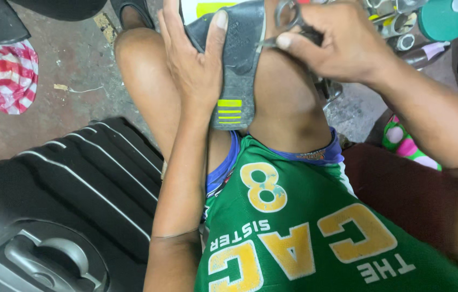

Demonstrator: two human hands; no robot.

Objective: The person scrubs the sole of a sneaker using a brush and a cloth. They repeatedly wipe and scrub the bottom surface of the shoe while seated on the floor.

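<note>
My left hand (193, 59) grips a grey shoe (239, 70) with yellow stripes near its heel end, holding it between my bare knees at the top middle of the view. My right hand (337, 43) is closed on a pair of metal scissors (288, 24), whose blades meet the shoe's upper edge. The far end of the shoe runs out of the frame. I wear a green shirt with yellow print and blue shorts.
A black ribbed hard suitcase (61, 211) lies at the lower left. A red-and-white striped cloth (12, 75) sits at the far left on the concrete floor. Tins, small containers and a green lid (445, 19) crowd the top right. A dark red cushion (402, 189) is at my right.
</note>
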